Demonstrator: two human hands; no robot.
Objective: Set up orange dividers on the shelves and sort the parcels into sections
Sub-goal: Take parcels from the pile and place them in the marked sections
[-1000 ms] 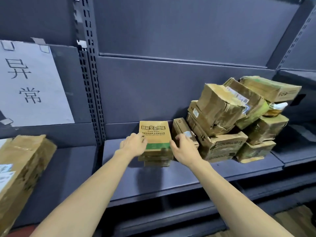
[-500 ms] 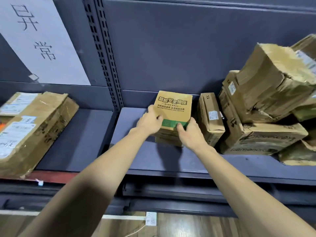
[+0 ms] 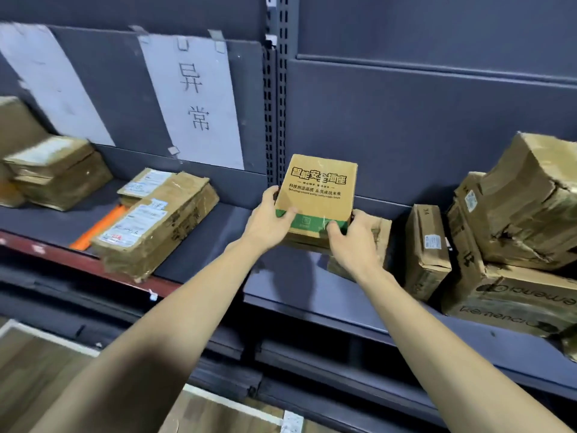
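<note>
A small brown carton with black print and a green band (image 3: 318,195) is held between both hands above the grey shelf (image 3: 312,295). My left hand (image 3: 270,221) grips its left lower corner, thumb on the front. My right hand (image 3: 352,242) grips the right lower corner. Another crumpled parcel (image 3: 379,232) sits behind my right hand. An orange divider (image 3: 98,226) lies flat on the left shelf beside a taped parcel (image 3: 156,226).
A narrow upright box (image 3: 427,248) and a pile of battered cartons (image 3: 524,232) fill the right side of the shelf. More parcels (image 3: 59,170) sit at far left. Paper signs (image 3: 199,98) hang on the back panel. A slotted upright (image 3: 276,114) splits the two bays.
Both hands have lifted the printed carton off the parcel beneath it and carried it slightly left. The view has swung left, showing more of the left bay.
</note>
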